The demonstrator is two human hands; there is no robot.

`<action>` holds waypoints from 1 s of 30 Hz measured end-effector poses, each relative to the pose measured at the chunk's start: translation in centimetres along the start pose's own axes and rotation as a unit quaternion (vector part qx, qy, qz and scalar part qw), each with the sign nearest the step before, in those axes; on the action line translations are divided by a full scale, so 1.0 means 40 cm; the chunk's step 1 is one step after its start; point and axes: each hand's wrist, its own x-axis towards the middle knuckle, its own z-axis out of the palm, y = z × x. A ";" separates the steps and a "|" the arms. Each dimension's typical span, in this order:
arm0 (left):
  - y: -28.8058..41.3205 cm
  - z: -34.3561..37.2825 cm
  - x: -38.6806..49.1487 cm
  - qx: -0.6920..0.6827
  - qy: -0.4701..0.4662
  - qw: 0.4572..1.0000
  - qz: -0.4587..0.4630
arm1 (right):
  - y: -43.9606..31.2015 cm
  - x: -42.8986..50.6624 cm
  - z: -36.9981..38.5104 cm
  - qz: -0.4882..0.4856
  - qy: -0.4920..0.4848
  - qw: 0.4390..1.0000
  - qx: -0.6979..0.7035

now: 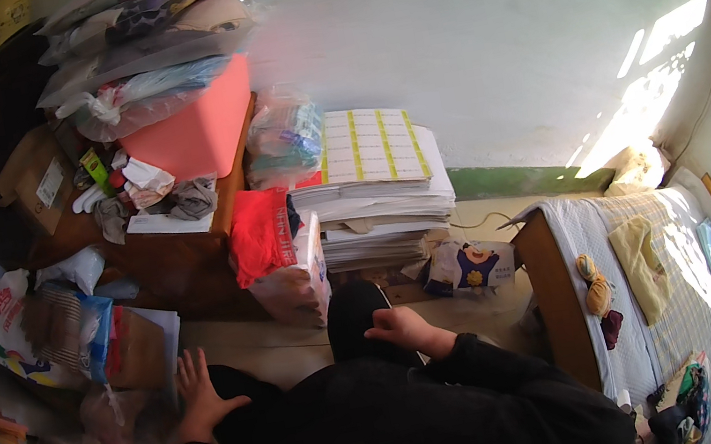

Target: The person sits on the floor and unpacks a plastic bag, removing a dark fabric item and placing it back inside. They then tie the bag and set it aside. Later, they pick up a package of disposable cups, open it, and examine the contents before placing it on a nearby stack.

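Note:
My left hand is spread wide with nothing in it, over the left side of my lap. Right beside it are a clear plastic bag and an upright brown cardboard piece with white sheets behind. My right hand lies at my bent right knee, its fingers curled in and no object visible in them. Whether it pinches the black trouser cloth is hard to see. Beyond the knee, a white printed bag with red cloth on top leans by the wooden cabinet.
A tall paper stack stands against the wall, a printed package at its foot. On the cabinet are a pink box, bagged clothes and small items. The bed at right carries folded clothes. Stuffed bags crowd the left.

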 end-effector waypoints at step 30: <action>0.016 0.023 0.046 -0.082 0.055 0.994 0.038 | -0.014 -0.018 0.016 0.035 0.022 0.999 -0.023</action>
